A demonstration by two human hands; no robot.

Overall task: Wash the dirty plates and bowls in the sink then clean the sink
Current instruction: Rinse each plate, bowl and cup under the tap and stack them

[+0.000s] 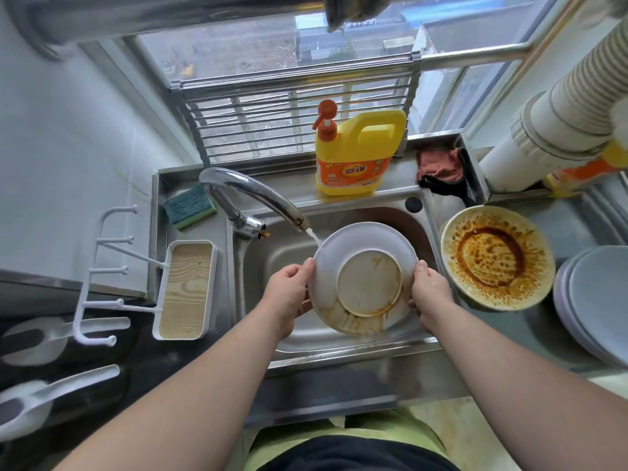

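Note:
Over the steel sink I hold a white plate upside down, its underside streaked with brown sauce. My left hand grips its left rim and my right hand grips its right rim. Water runs from the tap onto the plate's upper left edge. A second plate, heavily smeared with brown sauce, lies on the counter to the right of the sink. A stack of grey plates stands at the far right.
A yellow detergent bottle stands behind the sink, a green sponge at the back left, a pink cloth at the back right. A white tray with a wooden inset sits left of the sink, and white ladles lie further left.

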